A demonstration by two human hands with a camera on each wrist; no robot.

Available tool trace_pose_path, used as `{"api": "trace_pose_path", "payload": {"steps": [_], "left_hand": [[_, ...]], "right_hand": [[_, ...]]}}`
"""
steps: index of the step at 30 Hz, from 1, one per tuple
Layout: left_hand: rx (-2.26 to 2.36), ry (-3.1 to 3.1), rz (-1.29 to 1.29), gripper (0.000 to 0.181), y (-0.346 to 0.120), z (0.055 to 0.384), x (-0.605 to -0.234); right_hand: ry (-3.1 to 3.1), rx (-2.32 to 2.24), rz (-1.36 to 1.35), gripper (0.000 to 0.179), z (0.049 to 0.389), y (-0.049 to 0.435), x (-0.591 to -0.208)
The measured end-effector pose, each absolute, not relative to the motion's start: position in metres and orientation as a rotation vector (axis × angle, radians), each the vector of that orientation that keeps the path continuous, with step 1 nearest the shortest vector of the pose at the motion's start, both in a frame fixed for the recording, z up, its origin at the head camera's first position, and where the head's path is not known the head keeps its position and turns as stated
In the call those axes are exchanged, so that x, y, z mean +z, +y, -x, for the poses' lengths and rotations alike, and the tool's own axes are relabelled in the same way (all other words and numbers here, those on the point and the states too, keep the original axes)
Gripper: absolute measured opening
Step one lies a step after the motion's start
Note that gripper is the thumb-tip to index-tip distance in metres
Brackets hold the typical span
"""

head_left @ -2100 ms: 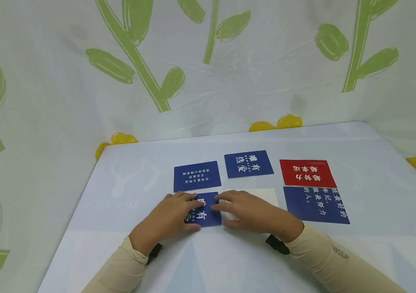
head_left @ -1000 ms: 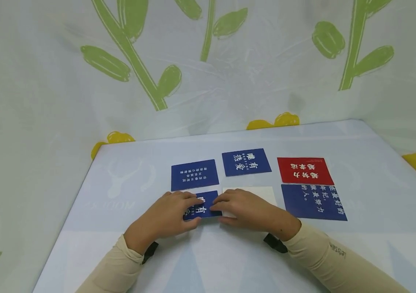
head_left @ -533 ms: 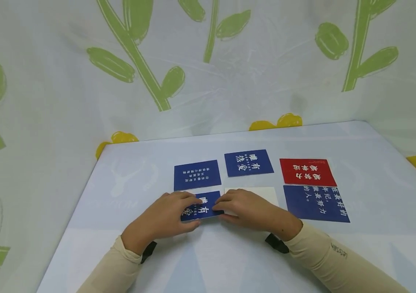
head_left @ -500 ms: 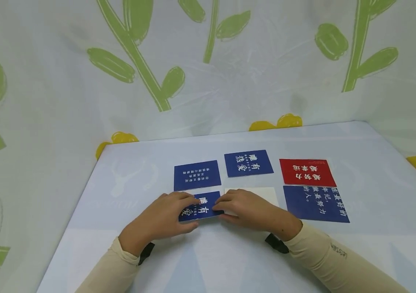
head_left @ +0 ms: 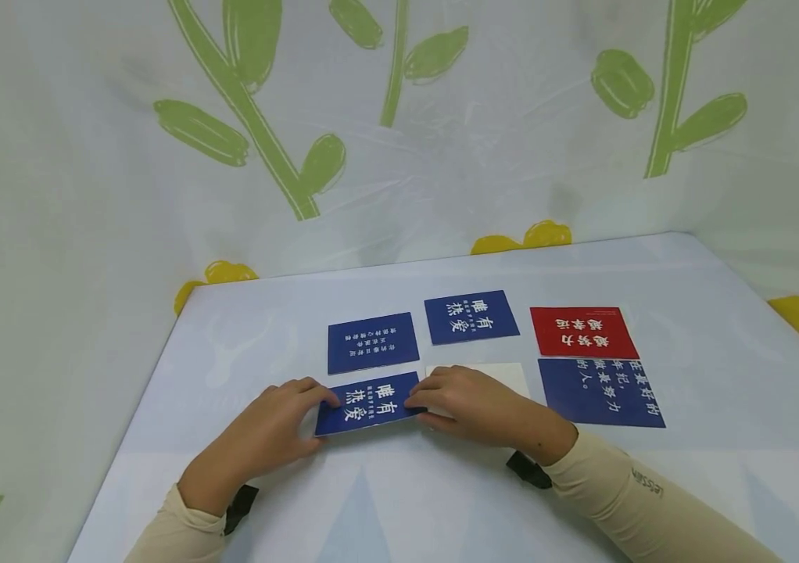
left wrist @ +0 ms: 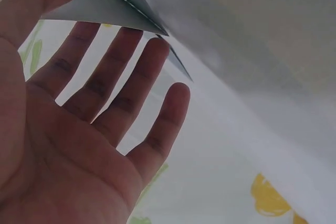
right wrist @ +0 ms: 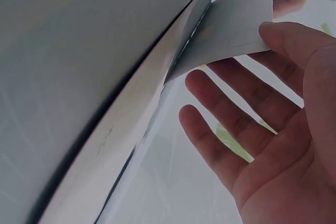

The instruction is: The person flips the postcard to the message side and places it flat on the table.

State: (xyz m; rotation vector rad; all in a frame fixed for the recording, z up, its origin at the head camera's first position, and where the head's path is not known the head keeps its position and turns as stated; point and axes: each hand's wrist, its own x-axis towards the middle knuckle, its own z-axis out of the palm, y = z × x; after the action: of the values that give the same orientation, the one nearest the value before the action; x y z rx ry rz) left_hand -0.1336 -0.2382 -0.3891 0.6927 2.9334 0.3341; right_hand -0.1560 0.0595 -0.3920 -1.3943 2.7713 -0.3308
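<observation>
A blue card with white lettering spans the gap between my two hands, its near edge tipped up from the table. My left hand pinches its left edge, fingertips on the printed face. At the opposite edge, my right hand pinches the card. Both wrist views show a thumb against the card's pale underside, with the other fingers on the far side. A white card lies flat, partly hidden behind the right hand.
Behind the held card lie a blue card with small text and another lettered blue card. To the right are a red card and a larger blue card. A leaf-patterned curtain backs the table.
My left hand has slid left off the top of the blue card to its left edge, uncovering the lettering. The card's near edge has tipped up. My right hand has barely moved.
</observation>
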Motion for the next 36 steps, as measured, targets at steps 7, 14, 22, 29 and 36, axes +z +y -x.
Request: {"api": "trace_pose_path", "payload": {"steps": [7,14,22,29,36], "left_hand": [[0.378,2.912,-0.661,0.038,-0.2394,0.1354,-0.3887],[0.453,2.888,-0.672,0.030,-0.2416,0.1374,-0.3869],[0.493,2.898,-0.662,0.023,-0.2448,0.1401,-0.3874],[0.528,2.902,-0.652,0.021,-0.2456,0.1434,-0.3865],[0.530,2.909,-0.636,0.020,-0.2444,0.1426,-0.3844]], "right_hand": [[2.771,-0.343,1.392,0.028,0.1563,0.0604,-0.3924],[2.782,-0.354,1.403,0.027,0.1566,0.0615,-0.3919],[2.811,-0.350,1.396,0.028,0.1591,0.0609,-0.3912],[2.848,-0.359,1.362,0.028,0.1595,0.0613,-0.3908],[2.849,-0.380,1.398,0.026,0.1595,0.0610,-0.3917]]}}
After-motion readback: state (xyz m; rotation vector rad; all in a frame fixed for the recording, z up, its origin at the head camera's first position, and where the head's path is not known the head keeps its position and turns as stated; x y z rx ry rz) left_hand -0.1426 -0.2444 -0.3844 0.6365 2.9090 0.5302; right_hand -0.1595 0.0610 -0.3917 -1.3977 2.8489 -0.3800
